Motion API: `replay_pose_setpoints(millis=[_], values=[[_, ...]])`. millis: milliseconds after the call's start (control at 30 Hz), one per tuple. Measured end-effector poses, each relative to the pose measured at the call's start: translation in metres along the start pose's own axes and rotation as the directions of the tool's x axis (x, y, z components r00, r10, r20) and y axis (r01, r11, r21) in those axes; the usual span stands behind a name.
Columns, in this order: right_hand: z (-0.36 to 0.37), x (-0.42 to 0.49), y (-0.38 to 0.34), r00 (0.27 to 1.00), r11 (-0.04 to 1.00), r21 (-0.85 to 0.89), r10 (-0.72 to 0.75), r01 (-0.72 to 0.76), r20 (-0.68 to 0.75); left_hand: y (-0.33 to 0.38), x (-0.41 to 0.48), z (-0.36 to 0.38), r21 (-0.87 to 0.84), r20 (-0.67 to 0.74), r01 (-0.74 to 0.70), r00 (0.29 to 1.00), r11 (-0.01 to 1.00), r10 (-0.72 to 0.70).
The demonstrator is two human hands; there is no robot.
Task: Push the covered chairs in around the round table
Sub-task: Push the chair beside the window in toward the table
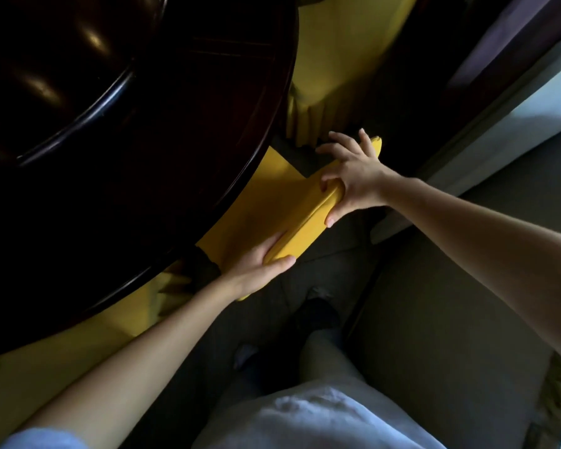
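A chair in a yellow cover stands with its seat partly under the rim of the dark round table. Its backrest top runs diagonally below me. My left hand grips the lower left end of that backrest top, thumb over the edge. My right hand clasps the upper right end, fingers spread over the fabric. Two more yellow-covered chairs flank it: one beyond and one at the lower left, both close to the table.
The table carries a raised dark inner disc with glossy reflections. A pale wall base and door frame run diagonally on the right. Grey floor lies behind the chair, where my legs and dark shoes stand.
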State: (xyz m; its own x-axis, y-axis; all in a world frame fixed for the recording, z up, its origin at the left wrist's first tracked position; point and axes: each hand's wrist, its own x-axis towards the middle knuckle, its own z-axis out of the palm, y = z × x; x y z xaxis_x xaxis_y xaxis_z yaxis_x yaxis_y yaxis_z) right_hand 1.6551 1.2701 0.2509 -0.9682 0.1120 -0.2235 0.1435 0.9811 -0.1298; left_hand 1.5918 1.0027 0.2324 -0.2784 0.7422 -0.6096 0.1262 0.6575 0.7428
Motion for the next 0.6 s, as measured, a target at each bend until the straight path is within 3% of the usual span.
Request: replay_pose_setpoints(millis=[167, 600], values=[[0.0, 0.021, 0.016, 0.986, 0.978, 0.144, 0.157, -0.148, -0.057, 0.006, 0.026, -0.018, 0.034, -0.097, -0.019, 0.995, 0.999, 0.022], [0.003, 0.026, 0.013, 0.993, 0.981, 0.156, 0.12, -0.117, -0.006, -0.006, 0.028, -0.02, 0.015, -0.099, -0.033, 0.994, 0.999, 0.034]])
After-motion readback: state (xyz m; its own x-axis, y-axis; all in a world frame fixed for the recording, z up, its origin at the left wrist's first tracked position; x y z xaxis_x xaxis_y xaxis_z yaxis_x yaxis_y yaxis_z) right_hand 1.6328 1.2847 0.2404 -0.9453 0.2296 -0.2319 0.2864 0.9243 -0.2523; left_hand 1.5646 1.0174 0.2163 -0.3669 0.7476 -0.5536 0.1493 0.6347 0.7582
